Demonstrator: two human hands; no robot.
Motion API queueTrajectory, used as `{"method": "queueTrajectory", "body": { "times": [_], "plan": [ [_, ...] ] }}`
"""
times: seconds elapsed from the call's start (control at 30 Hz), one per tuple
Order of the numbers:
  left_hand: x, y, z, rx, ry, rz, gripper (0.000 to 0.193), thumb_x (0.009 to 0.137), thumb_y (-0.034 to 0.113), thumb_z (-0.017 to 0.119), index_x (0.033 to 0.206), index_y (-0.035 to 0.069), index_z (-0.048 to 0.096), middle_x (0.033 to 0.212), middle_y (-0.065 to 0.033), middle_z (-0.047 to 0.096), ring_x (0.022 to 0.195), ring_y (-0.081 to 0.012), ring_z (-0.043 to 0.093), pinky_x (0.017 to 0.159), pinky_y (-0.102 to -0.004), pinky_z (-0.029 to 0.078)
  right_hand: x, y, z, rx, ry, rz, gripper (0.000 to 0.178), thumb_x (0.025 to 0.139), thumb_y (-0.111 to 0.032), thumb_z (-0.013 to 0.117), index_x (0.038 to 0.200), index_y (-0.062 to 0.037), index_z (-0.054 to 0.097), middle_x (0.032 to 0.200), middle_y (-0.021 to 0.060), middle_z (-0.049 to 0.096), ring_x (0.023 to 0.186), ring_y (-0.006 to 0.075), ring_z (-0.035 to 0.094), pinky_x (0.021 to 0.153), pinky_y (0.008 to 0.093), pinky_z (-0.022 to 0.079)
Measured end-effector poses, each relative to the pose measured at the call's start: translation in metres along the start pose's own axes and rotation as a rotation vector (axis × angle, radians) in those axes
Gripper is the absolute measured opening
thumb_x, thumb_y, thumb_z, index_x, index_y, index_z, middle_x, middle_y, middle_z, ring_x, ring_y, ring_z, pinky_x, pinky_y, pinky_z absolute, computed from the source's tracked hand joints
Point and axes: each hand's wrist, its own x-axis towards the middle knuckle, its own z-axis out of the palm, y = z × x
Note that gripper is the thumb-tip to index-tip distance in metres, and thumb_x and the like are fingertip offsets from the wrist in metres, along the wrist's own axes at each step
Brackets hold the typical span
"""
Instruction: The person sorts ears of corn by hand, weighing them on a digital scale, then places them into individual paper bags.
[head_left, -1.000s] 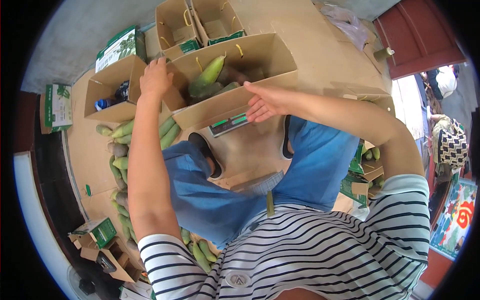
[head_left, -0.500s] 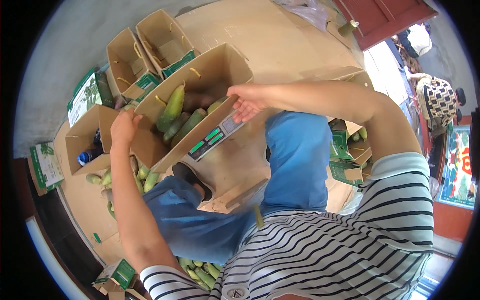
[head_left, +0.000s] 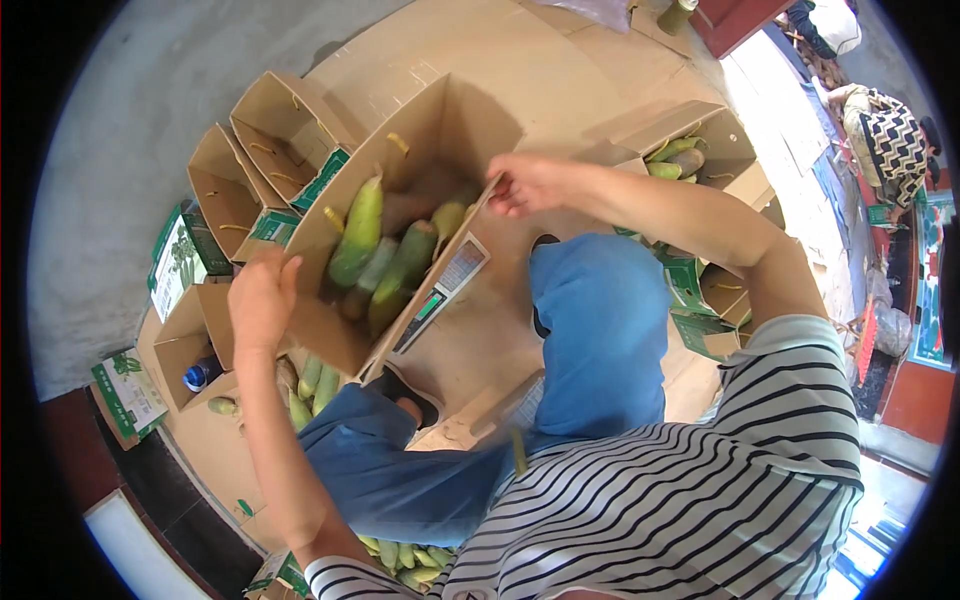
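An open cardboard carton with yellow rope handles hangs tilted between my hands, in front of my knees. Several long green radishes lie inside it. My left hand is closed over the carton's left end, thumb along the edge. At the opposite end, my right hand pinches the near top edge. Just past the carton's near side shows part of a scale panel with a green display; the carton covers the rest.
Two empty cartons stand at the left wall. A smaller box holds a blue-capped bottle. Loose radishes lie by my left foot; more fill a carton on the right. Another person bends at far right.
Both hands still hold the carton, which has shifted slightly right and tipped so more of its inside faces me. My right hand's fingers have closed round the edge. The view has turned a little.
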Motion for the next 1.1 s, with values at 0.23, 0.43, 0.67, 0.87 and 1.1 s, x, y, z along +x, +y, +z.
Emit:
{"method": "queueTrajectory", "body": {
  "times": [0.23, 0.43, 0.67, 0.87, 1.1],
  "plan": [
    [0.113, 0.109, 0.069, -0.074, 0.131, 0.034, 0.023, 0.083, 0.024, 0.057, 0.081, 0.001, 0.056, 0.083, -0.0183, 0.059, 0.078, -0.0388, 0.057, 0.067, -0.0472, 0.046, -0.066, -0.054, -0.128, -0.049, 0.534, -0.289, 0.026, 0.081, -0.033, 0.057, 0.087, -0.0088, 0.051, 0.076, 0.0046, 0.054, 0.070, 0.0227, 0.064, 0.059, 0.0323, 0.051],
    [0.168, 0.206, 0.153, -0.392, 0.161, 0.112, 0.022, 0.087, 0.022, 0.050, 0.086, 0.001, 0.057, 0.087, -0.0200, 0.058, 0.082, -0.0387, 0.056, 0.071, -0.0459, 0.046, -0.096, -0.076, -0.249, -0.135, 0.746, -0.299, 0.027, 0.084, -0.031, 0.052, 0.089, -0.0048, 0.053, 0.072, 0.0068, 0.057, 0.066, 0.0182, 0.064, 0.049, 0.0263, 0.052],
    [0.113, 0.195, 0.136, -0.572, -0.186, 0.358, 0.017, 0.087, 0.016, 0.050, 0.095, 0.003, 0.056, 0.090, -0.0187, 0.057, 0.086, -0.0375, 0.054, 0.074, -0.0437, 0.044, -0.089, -0.042, -0.361, -0.295, 1.249, -0.184, 0.035, 0.084, -0.029, 0.050, 0.099, 0.0014, 0.056, 0.091, 0.0187, 0.062, 0.067, 0.0242, 0.065, 0.058, 0.0357, 0.053],
    [0.020, 0.139, 0.023, -0.286, -0.341, 0.224, 0.022, 0.079, 0.011, 0.060, 0.099, 0.003, 0.056, 0.090, -0.0155, 0.056, 0.079, -0.0328, 0.055, 0.069, -0.0400, 0.045, -0.043, -0.010, -0.333, -0.611, 1.750, -0.552, 0.038, 0.077, -0.019, 0.052, 0.111, -0.0047, 0.058, 0.099, 0.0209, 0.062, 0.099, 0.0344, 0.057, 0.090, 0.0395, 0.042],
    [-0.070, 0.122, -0.015, -0.145, -0.439, 0.402, 0.029, 0.074, 0.019, 0.065, 0.097, 0.003, 0.057, 0.088, -0.0107, 0.055, 0.078, -0.0271, 0.057, 0.068, -0.0358, 0.046, -0.009, -0.071, -0.226, -0.943, 1.024, -1.004, 0.026, 0.083, -0.016, 0.051, 0.105, -0.0058, 0.060, 0.095, 0.0143, 0.064, 0.087, 0.0257, 0.062, 0.076, 0.0344, 0.048]
  ]
}}
